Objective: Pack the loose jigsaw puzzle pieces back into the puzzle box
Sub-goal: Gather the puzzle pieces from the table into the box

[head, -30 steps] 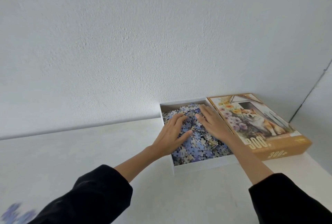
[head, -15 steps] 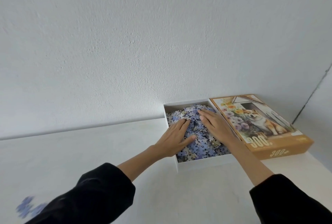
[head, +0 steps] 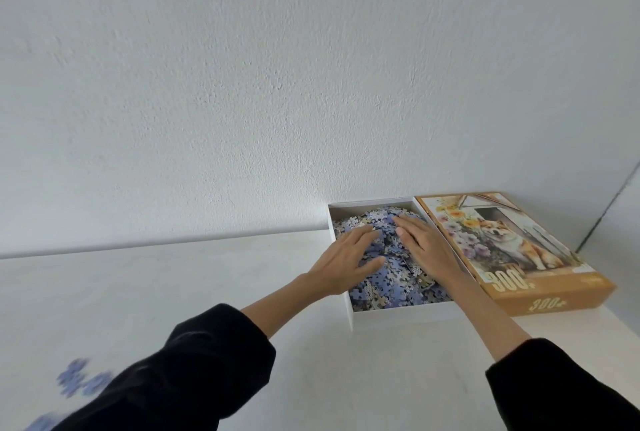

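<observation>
Fingers [head: 362,236] lie flat, slightly spread, on heaped puzzle pieces [head: 391,280] in the box [head: 398,315]; blurred strays [head: 80,378] await on the worktop [head: 207,292].

The box [head: 398,315] is a white, shallow, open tray lying flat on the table [head: 173,292], its long side running away from the viewer. A heap of pieces [head: 394,280], mostly blue-violet with some cream and grey, fills it and mounds above the rim toward the far end. The lid [head: 540,295] lies flat just beside the box on its right, picture side up: orange-brown sides, a dog among flowers, and "300" printed on both top and front. A few blurred blue strays [head: 83,380] lie well apart at the near left.
</observation>
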Demonstrator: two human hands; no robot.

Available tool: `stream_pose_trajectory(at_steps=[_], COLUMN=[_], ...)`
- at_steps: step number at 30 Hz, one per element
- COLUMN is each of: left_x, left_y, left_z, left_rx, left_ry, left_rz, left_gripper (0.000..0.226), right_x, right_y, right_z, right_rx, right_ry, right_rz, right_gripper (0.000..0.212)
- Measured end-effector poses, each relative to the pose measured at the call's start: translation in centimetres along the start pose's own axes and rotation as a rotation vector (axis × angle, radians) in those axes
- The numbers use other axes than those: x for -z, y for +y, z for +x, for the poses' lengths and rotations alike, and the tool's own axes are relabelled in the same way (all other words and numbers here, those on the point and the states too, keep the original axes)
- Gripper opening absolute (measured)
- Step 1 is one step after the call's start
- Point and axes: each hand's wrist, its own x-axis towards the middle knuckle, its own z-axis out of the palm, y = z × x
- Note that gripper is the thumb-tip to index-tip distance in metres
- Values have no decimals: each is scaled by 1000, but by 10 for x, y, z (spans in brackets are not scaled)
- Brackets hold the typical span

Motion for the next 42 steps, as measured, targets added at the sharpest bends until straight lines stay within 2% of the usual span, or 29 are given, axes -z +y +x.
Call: stream_pose_trajectory(at_steps=[4,8,10,12,14,16,20,23,27,29,32,35,38,40,42], left_x=[-9,-14,-13,-14,-17,-21,-26,-26,-21,-17,-11,-13,-15,-13,-9], left_y=[4,4,5,7,7,6,0,-4,-15,-18,-13,-9,-14,-19,-22], left_z=[3,7,10,14,20,28,40,43,47,51,54,55,61,67,72], left_rx=[94,156,119,22,-39,-24,29,40,97,116,62,74,136,180,195], left_ry=[-195,-133,-82,-42,-49,-76,-87,-65,-2,74,159,-4,-174,-180,-125], left_rz=[173,201,158,142,160,156,191,223,196,139,75,95,257,284,313], left_gripper=[96,108,103,89,74,66,83,84,85,81,71,60,64,64,59], right_x=[-1,1,3,3,2,0,-1,0,7,12,15,14,11,8,5], right_y=[6,2,-3,-5,-5,-3,3,6,3,1,0,0,1,1,2], right_z=[-1,-2,-1,1,3,3,5,7,13,19,27,32,38,45,49], right_rx=[26,43,54,44,-21,-75,-110,-118,-130,-120,-150,-155,-124,-120,-127], right_ry=[-114,-12,81,144,125,70,84,82,91,37,-104,-231,-387,-414,-352], right_rz=[-68,112,111,69,61,38,-17,-11,224,301,199,54,-140,-148,-40], right_gripper=[57,39,37,37,38,41,42,43,40,37,40,44,47,48,46])
